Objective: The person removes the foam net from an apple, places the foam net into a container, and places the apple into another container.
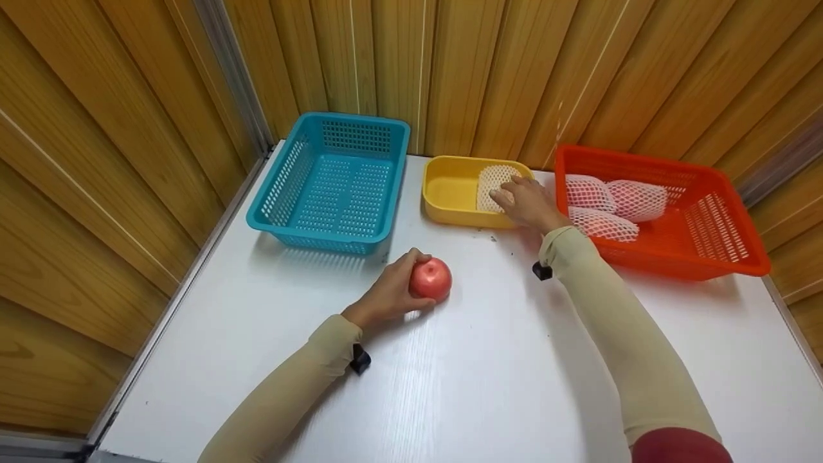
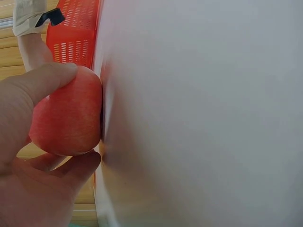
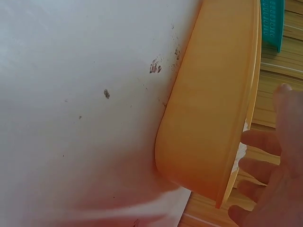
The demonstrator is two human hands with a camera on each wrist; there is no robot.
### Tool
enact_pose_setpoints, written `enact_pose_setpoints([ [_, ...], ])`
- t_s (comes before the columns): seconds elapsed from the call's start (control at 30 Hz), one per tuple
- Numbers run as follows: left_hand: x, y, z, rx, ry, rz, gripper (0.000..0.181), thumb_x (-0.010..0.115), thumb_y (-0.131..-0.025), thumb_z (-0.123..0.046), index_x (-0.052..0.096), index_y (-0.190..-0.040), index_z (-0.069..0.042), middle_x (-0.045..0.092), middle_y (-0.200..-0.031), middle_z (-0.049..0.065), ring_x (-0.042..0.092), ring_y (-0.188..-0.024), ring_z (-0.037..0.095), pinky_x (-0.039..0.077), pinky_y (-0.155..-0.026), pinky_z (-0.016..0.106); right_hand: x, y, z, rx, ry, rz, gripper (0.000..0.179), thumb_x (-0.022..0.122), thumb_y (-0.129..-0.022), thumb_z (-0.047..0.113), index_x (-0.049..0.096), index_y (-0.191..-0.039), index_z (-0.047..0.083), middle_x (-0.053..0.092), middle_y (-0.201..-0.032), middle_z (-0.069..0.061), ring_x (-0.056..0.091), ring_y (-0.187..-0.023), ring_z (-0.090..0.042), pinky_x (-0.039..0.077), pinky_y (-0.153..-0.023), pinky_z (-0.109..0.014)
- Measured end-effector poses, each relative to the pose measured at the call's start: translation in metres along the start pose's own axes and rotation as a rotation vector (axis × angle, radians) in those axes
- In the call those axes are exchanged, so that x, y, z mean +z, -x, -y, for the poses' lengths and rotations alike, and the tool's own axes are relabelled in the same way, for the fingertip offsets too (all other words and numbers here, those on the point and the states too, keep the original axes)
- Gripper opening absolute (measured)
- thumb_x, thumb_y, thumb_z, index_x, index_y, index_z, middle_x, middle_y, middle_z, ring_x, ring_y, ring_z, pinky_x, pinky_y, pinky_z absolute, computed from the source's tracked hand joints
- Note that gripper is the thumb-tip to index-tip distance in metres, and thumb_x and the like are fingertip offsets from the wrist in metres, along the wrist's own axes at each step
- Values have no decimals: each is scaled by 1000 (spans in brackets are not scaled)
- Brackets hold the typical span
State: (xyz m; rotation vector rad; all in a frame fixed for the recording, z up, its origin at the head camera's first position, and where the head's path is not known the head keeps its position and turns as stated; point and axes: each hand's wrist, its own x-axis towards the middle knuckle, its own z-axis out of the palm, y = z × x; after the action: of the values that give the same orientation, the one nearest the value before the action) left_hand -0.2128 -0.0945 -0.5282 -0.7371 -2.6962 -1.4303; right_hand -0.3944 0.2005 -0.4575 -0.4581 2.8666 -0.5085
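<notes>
My left hand (image 1: 390, 289) grips a red apple (image 1: 431, 280) between thumb and fingers. In the left wrist view the apple (image 2: 71, 113) appears to rest on the white table. Over the right end of a yellow container (image 1: 450, 215), my right hand (image 1: 528, 202) reaches with its fingers spread. Beneath those fingers lies a white foam net sleeve (image 1: 495, 183); whether they touch it I cannot tell. The right wrist view shows the right hand (image 3: 272, 175) beside the container's rim, with only a sliver of the net (image 3: 240, 153) visible.
A blue-green perforated basket (image 1: 386, 235) stands at the back left. At the right, a red basket (image 1: 714, 260) holds several net-wrapped pinkish fruits (image 1: 607, 222). Wooden panels (image 1: 463, 71) border the white table (image 1: 450, 386) at the back and sides.
</notes>
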Motion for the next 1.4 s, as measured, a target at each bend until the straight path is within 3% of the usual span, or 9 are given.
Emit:
enact_pose_setpoints([
  [0.27, 3, -2, -2, 7, -14, 19, 70, 88, -79, -14, 45, -134, -9, 59, -134, 9, 57, -123, 23, 46, -108, 40, 1, 3, -5, -28, -50, -21, 75, 48, -105, 52, 33, -158, 2, 25, -166, -23, 17, -154, -42, 10, -125, -56],
  [0.53, 2, -5, -9, -17, -71, 63, 75, 88, -80, -18, 43, -140, -14, 58, -133, 5, 56, -121, 21, 47, -106, 39, 9, 9, -6, -88, -94, -63, 90, 63, -97, 57, 21, -164, 16, 15, -170, -18, 15, -155, -40, 15, -123, -61],
  [0.83, -11, -15, -23, 44, -102, 51, 78, 88, -81, -24, 44, -143, -11, 57, -136, 6, 55, -123, 23, 51, -103, 39, 19, 13, -3, -131, -67, -115, 102, 72, -87, 62, 19, -165, 24, 13, -171, -11, 13, -155, -37, 16, -119, -68],
  [1.2, -23, -19, -31, 134, -108, 12, 76, 89, -80, -26, 49, -142, -12, 57, -137, 4, 55, -124, 20, 51, -102, 37, 26, 17, 1, -139, -38, -132, 100, 73, -87, 61, 19, -164, 27, 11, -171, -10, 13, -155, -37, 17, -120, -68],
  [1.4, -27, -23, -33, 148, -118, 3, 75, 89, -80, -29, 49, -142, -13, 58, -138, 4, 55, -123, 19, 51, -102, 35, 29, 20, 2, -173, -4, -157, 100, 72, -86, 65, 22, -164, 26, 14, -171, -11, 14, -155, -39, 15, -119, -70],
])
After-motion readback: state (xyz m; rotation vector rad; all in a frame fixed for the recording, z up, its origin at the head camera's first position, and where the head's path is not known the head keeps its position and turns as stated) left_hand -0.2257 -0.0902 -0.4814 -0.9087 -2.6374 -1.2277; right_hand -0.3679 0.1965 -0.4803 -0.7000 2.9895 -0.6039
